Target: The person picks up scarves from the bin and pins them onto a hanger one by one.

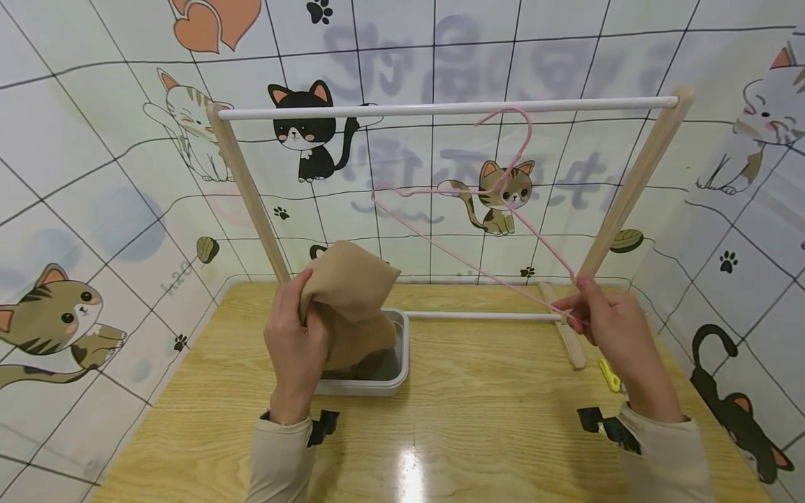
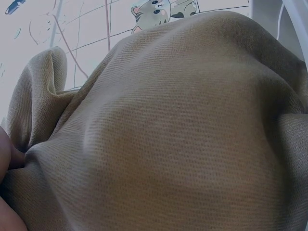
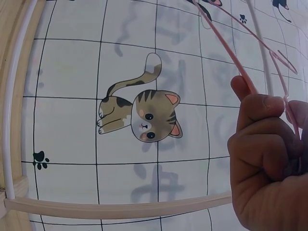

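A piece of brown cloth (image 1: 352, 279) hangs from my left hand (image 1: 294, 339), whose thumb and fingers pinch its upper part. Its lower end droops into a grey plastic tub (image 1: 402, 363). The cloth's woven surface (image 2: 173, 125) fills most of the left wrist view, so its full shape is hidden. My right hand (image 1: 613, 325) grips a pink wire hanger (image 1: 453, 253) by one lower corner. The hanger is tilted, its hook up near the white bar. In the right wrist view the curled fingers (image 3: 262, 144) close around the pink wire (image 3: 231, 53).
A rack with wooden posts (image 1: 635, 185) and a white top bar (image 1: 377, 110) stands across the wooden table (image 1: 478, 426). A lower white rod (image 1: 478, 316) runs behind the tub. Beside the right foot lies a yellow cutter (image 1: 608, 376). Cat-printed sheeting surrounds the table.
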Available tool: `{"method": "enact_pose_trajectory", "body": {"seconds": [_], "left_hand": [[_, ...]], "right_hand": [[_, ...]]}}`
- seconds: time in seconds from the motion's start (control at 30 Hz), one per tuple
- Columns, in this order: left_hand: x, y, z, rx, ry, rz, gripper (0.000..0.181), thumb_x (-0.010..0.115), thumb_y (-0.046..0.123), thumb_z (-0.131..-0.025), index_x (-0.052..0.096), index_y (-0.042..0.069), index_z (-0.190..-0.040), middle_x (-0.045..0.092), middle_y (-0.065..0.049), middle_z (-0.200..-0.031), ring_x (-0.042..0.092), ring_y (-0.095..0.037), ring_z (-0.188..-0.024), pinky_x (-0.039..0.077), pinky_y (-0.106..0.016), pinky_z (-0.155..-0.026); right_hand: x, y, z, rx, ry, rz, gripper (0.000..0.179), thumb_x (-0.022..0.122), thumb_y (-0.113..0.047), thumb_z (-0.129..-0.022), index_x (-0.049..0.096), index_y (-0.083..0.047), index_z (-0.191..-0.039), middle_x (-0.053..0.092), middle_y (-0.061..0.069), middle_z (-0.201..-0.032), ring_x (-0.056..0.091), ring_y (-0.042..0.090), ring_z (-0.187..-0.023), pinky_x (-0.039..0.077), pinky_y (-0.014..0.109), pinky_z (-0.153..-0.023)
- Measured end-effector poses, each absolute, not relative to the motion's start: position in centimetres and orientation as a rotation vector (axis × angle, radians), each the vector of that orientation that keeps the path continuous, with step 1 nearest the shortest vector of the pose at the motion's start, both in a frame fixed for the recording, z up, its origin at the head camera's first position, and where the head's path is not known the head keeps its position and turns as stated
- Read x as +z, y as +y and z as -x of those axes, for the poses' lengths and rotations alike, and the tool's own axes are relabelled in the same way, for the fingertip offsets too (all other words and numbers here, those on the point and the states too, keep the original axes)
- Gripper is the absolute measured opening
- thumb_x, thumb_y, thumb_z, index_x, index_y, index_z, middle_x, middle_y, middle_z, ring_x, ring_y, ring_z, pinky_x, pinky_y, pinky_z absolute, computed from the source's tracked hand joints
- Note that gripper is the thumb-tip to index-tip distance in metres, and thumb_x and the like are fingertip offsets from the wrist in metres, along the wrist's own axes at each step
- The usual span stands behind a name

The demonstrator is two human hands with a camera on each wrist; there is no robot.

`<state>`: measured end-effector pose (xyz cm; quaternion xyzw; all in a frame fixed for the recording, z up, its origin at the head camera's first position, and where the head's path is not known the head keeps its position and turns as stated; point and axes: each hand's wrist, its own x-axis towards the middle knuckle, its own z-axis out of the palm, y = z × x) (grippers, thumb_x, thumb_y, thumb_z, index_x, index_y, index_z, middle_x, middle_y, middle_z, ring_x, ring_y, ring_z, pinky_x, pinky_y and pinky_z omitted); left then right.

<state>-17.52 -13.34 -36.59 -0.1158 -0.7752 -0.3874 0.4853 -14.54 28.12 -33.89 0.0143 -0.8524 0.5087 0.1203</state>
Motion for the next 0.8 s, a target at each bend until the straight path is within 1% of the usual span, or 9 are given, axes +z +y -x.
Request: {"method": "enact_pose_trajectory", "body": {"seconds": [0.2,0.37,0.43,0.5,0.63,0.8], "left_hand": [[-36.6,-13.4,17.5,-0.945,-1.881,0.288,0.041,0.054,-0.010,-0.094,0.066,0.004,-0.130,0.069,-0.019,-0.114,0.069,-0.036,-0.105,0.055,-0.053,-0.086],[-36.6,-13.4,17.5,-0.943,-1.878,0.291,0.041,0.053,-0.010,-0.094,0.066,0.004,-0.130,0.069,-0.020,-0.114,0.069,-0.036,-0.105,0.055,-0.053,-0.086],[-36.6,-13.4,17.5,-0.941,-1.879,0.290,0.040,0.054,-0.009,-0.094,0.066,0.004,-0.130,0.069,-0.020,-0.115,0.069,-0.036,-0.105,0.055,-0.053,-0.086],[-36.6,-13.4,17.5,-0.941,-1.878,0.289,0.040,0.054,-0.009,-0.094,0.066,0.004,-0.130,0.069,-0.019,-0.115,0.069,-0.036,-0.105,0.055,-0.053,-0.086],[-36.6,-13.5,17.5,-0.943,-1.875,0.284,0.039,0.054,-0.008,-0.095,0.066,0.005,-0.130,0.069,-0.019,-0.114,0.069,-0.036,-0.105,0.055,-0.052,-0.086],[-36.6,-13.6,17.5,-0.938,-1.875,0.279,0.039,0.054,-0.008,-0.095,0.066,0.004,-0.130,0.069,-0.020,-0.114,0.069,-0.037,-0.105,0.055,-0.053,-0.086]], "right_hand": [[-34.7,27.2,13.7,1.525,-2.481,-0.032,0.068,0.037,-0.049,-0.109,0.076,0.005,-0.094,0.053,0.003,-0.060,0.035,0.017,-0.046,0.029,0.035,-0.041],[-35.3,26.4,13.3,1.527,-2.521,0.016,0.070,0.036,-0.052,-0.109,0.076,0.005,-0.096,0.055,0.004,-0.061,0.039,0.017,-0.049,0.031,0.034,-0.043],[-35.5,26.1,13.1,1.535,-2.527,0.023,0.071,0.036,-0.052,-0.109,0.076,0.005,-0.097,0.054,0.004,-0.062,0.040,0.018,-0.049,0.032,0.033,-0.043],[-35.7,25.8,13.0,1.544,-2.529,0.017,0.071,0.035,-0.051,-0.109,0.076,0.006,-0.097,0.054,0.004,-0.061,0.038,0.017,-0.047,0.032,0.033,-0.042],[-36.0,25.0,12.6,1.584,-2.506,-0.023,0.070,0.035,-0.048,-0.110,0.076,0.007,-0.094,0.053,0.004,-0.060,0.036,0.014,-0.047,0.032,0.032,-0.042],[-36.8,24.2,12.6,1.633,-2.495,-0.041,0.070,0.035,-0.047,-0.110,0.076,0.008,-0.092,0.054,0.004,-0.059,0.037,0.012,-0.048,0.033,0.030,-0.042]]}}
